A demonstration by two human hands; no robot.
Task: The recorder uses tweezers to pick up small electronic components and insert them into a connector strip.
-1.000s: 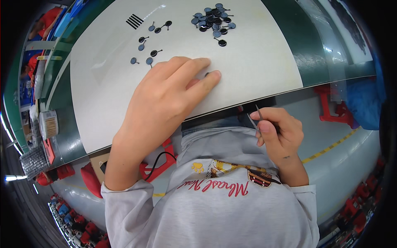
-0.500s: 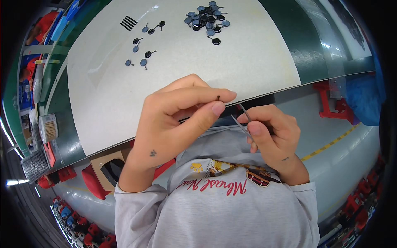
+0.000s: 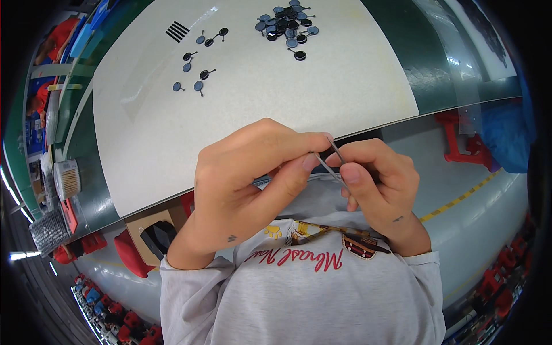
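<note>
My left hand (image 3: 253, 172) is closed in a pinch, thumb against forefinger, above the table's near edge. The small dark part between those fingertips is almost wholly hidden; its kind cannot be made out. Metal tweezers (image 3: 332, 170) are held in my right hand (image 3: 382, 187), thumb and forefinger pressing the arms. Their two points stand apart, one by the left thumb tip, the other by the left forefinger tip. Farther off, a pile of small round discs with thin tails (image 3: 284, 26), black or blue-grey, lies on the white sheet (image 3: 247, 86).
Several loose tailed discs (image 3: 198, 85) lie at the left, near a row of black strips (image 3: 177, 31). A round tub of cotton swabs (image 3: 68, 179) stands on the green table's left. Below the edge are an open cardboard box (image 3: 141, 233) and a red stool (image 3: 132, 253).
My left hand has turned slightly and shifted right and down, bringing its fingertips to the tweezer points. The dark part's tip, visible before between thumb and forefinger, is now mostly covered.
</note>
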